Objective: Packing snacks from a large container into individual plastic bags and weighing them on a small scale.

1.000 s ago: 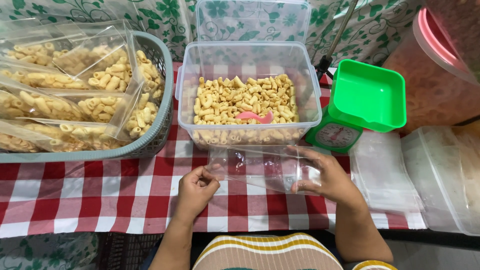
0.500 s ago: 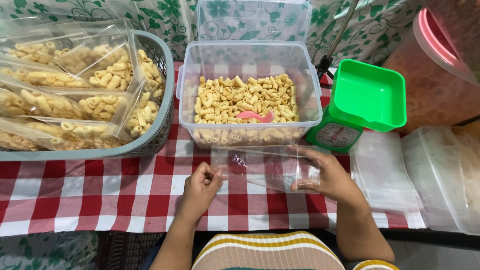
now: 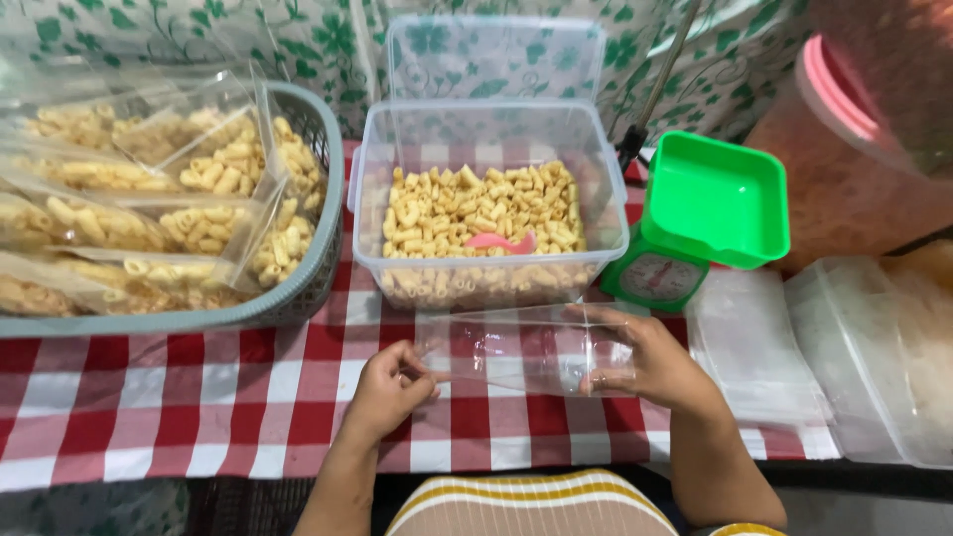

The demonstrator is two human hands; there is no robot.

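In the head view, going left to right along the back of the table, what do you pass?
Grey plastic basket of filled snack bags → clear plastic tub of tube snacks → green kitchen scale → pink-lidded jar.

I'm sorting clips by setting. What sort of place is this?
Probably a home snack-packing table: a tub of snacks, a basket of filled bags, a green scale, and both hands holding an empty clear bag.

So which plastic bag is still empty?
The clear bag held between the left hand and right hand; the basket's bags hold snacks.
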